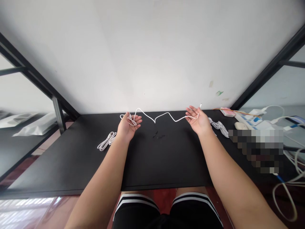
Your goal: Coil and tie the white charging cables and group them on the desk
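A white cable [168,113] stretches in a loose zigzag between my two hands, above the black table [95,171]. In my left hand [130,127], palm up, its looped end is held under the thumb, with the other fingers spread. The cable's other end lies across my right hand [197,120], held at the thumb, its white plug sticking up past the thumb; the fingers are apart. Two short black ties [160,137] lie on the table between my hands. A coiled white cable [106,141] rests left of my left hand.
Right of my right hand lie bundled white cables [220,127]. Beyond them are a white mouse [240,126], a pink-and-white box [227,112] and a power strip [250,120] with plugs. Plastic bags [39,124] lie on the left surface. A white wall stands behind.
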A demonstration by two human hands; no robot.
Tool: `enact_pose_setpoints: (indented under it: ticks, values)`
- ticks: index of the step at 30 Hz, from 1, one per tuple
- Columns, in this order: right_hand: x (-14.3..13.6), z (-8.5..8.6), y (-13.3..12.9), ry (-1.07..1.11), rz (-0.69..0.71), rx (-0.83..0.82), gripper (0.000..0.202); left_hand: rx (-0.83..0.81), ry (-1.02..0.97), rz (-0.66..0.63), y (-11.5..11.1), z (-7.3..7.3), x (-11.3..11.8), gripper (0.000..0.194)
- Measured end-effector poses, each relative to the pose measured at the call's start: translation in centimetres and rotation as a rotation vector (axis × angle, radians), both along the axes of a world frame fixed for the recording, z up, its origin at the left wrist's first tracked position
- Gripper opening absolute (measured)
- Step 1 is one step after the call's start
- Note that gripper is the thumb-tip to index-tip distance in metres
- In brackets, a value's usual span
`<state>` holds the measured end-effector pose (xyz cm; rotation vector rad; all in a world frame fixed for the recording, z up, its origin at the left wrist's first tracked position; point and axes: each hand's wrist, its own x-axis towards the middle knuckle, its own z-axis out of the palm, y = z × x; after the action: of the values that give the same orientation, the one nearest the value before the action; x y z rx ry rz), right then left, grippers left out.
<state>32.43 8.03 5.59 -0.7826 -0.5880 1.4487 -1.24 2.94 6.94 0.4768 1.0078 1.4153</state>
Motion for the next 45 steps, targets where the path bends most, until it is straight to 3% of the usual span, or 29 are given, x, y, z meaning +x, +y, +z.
enact_pose_setpoints:
  ticks: [8,13,20,28,37,45]
  values:
    - [0.0,-0.4,0.2,0.020,0.031,0.021,0.035,0.005,-0.035,-0.069,0.0,-0.7,-0.3,0.041]
    - [-0.2,-0.9,0.4,-0.076,0.032,-0.091,0.032,-0.037,-0.011,-0.129,0.1,-1.1,-0.1,0.037]
    - [-0.9,-1.2,-0.2,-0.260,0.180,-0.245,0.035,-0.093,-0.020,-0.204,0.2,-1.4,0.5,0.038]
    - [-1.0,-0.9,-0.4,-0.194,0.307,-0.266,0.040,-0.093,-0.081,-0.229,0.0,-1.5,0.5,0.043]
    - [-3.2,-1.8,-0.9,-0.082,0.497,-0.279,0.039,-0.135,-0.058,-0.246,0.0,-1.8,1.9,0.039]
    - [-4.2,-2.2,-1.3,-0.058,0.554,-0.221,0.041,-0.143,-0.003,-0.278,0.0,-2.0,2.7,0.038]
